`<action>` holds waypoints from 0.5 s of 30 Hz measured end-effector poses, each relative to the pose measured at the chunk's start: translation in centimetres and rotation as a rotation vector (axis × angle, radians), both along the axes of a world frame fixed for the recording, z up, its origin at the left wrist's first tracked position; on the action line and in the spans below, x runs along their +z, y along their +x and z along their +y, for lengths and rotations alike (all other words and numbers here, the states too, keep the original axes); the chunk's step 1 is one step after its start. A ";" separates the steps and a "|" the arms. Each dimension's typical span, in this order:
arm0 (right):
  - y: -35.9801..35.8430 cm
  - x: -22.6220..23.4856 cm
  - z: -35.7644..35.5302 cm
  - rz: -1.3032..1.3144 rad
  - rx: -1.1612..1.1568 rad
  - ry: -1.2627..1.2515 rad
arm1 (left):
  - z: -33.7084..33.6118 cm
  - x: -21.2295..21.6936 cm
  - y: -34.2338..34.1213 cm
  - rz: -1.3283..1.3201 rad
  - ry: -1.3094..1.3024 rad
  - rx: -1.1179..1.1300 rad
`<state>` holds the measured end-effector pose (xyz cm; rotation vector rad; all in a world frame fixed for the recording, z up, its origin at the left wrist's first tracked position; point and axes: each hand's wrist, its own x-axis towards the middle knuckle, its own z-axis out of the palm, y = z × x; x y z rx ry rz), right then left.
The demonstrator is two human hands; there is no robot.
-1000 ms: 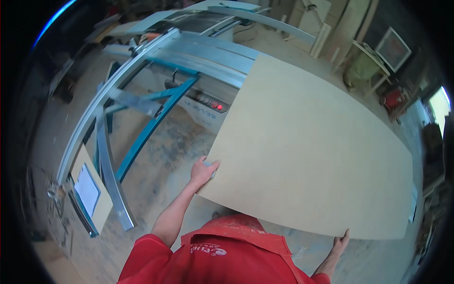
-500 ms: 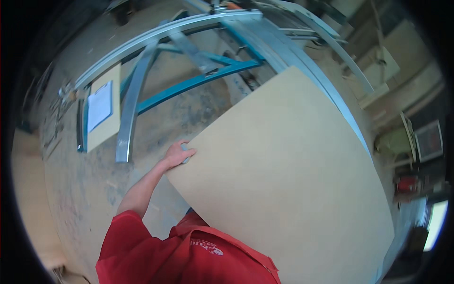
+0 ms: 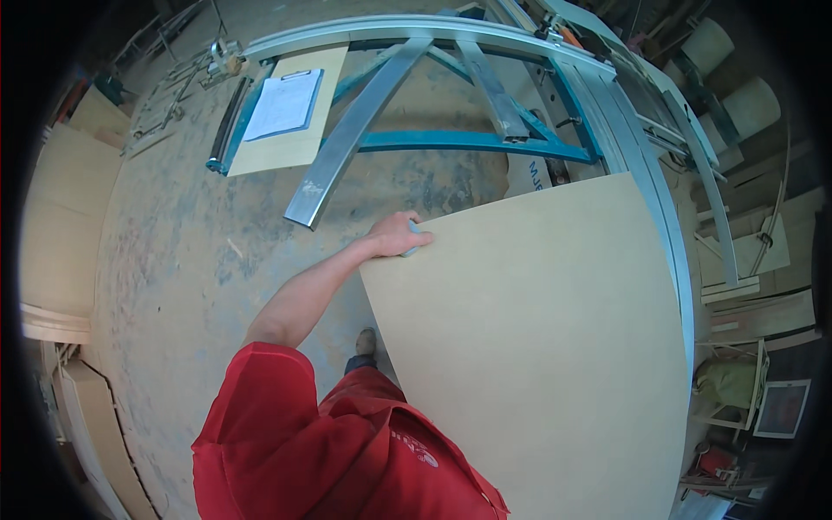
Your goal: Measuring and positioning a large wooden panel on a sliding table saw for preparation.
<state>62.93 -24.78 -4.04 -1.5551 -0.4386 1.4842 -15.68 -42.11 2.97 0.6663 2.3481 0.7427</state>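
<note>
A large beige board [image 3: 537, 338], smooth and flat, reaches from the middle of the view to the lower right. My left hand [image 3: 397, 236] is closed at its far left corner, with the thumb over the top face. Between thumb and palm shows a small pale blue piece [image 3: 416, 238], too covered to name. The board's right edge lies along a long metal rail [image 3: 650, 182]. My right hand is out of view.
Beyond the board stands a blue-and-silver metal frame [image 3: 468, 141] with a slanting metal bar [image 3: 360, 134]. A clipboard with paper [image 3: 283, 104] rests on a light panel [image 3: 322, 143] at its left. Sheets [image 3: 65, 225] stand at far left. My shoe [image 3: 366, 341] is on the dusty floor [image 3: 191, 251].
The view has turned, so the frame and clipboard appear farther right and higher. My left hand keeps its hold at the board's corner, and a shoe now shows beside the board.
</note>
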 end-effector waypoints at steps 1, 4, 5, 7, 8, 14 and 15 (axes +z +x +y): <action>-0.6 0.1 0.0 0.004 0.001 -0.007 | -0.5 0.0 -0.6 -0.002 0.003 0.009; -1.9 0.7 -0.8 0.009 -0.009 -0.032 | -2.3 0.4 -1.9 0.000 0.025 0.034; -2.0 0.9 -1.6 0.008 -0.020 -0.042 | -3.2 0.5 -2.0 -0.006 0.024 0.032; -2.5 1.6 -2.3 0.014 -0.047 -0.044 | -4.5 0.6 -2.7 0.006 0.046 0.072; -2.6 2.0 -2.7 0.016 -0.063 -0.044 | -5.3 0.7 -3.0 0.011 0.057 0.090; -3.7 3.3 -5.9 0.048 -0.176 -0.048 | -11.6 0.6 -4.7 0.024 0.057 0.208; -3.9 3.4 -6.3 0.053 -0.196 -0.051 | -12.5 0.6 -4.8 0.022 0.062 0.196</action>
